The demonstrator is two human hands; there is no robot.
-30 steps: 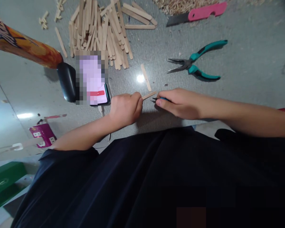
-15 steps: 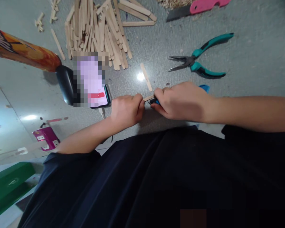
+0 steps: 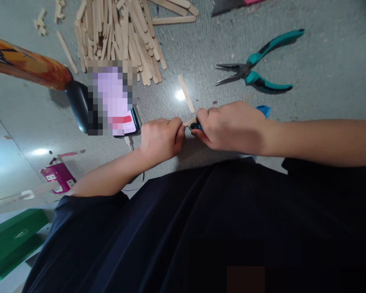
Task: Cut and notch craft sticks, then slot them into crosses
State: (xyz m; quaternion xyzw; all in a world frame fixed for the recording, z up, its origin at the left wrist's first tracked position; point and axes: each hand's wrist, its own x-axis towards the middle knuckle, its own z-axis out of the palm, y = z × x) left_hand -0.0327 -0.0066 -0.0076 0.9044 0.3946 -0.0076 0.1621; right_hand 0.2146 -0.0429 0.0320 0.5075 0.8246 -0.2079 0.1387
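Note:
My left hand [image 3: 162,137] is closed, pinching one end of a short wooden craft stick [image 3: 189,121]. My right hand [image 3: 232,126] wraps around a blue and black utility knife [image 3: 196,125]; its thin blade points left, against or very close to the stick near my left fingertips. The stick's right end meets my right fingers, and whether they grip it too I cannot tell. A blue end [image 3: 264,110] shows behind my right hand. Just beyond both hands lies a loose craft stick [image 3: 186,94] on the grey tabletop [image 3: 158,97].
Teal-handled needle-nose pliers [image 3: 247,72] lie jaws apart beyond my right hand. At the back is a heap of craft sticks [image 3: 122,36]. A phone [image 3: 129,127] on a cable, an orange can [image 3: 33,63] and a purple power socket [image 3: 58,178] are to the left.
The view has shifted slightly, so the table things sit a little higher. The knife blade now shows further left along the stick, nearer my left fingertips. Both grips stay the same.

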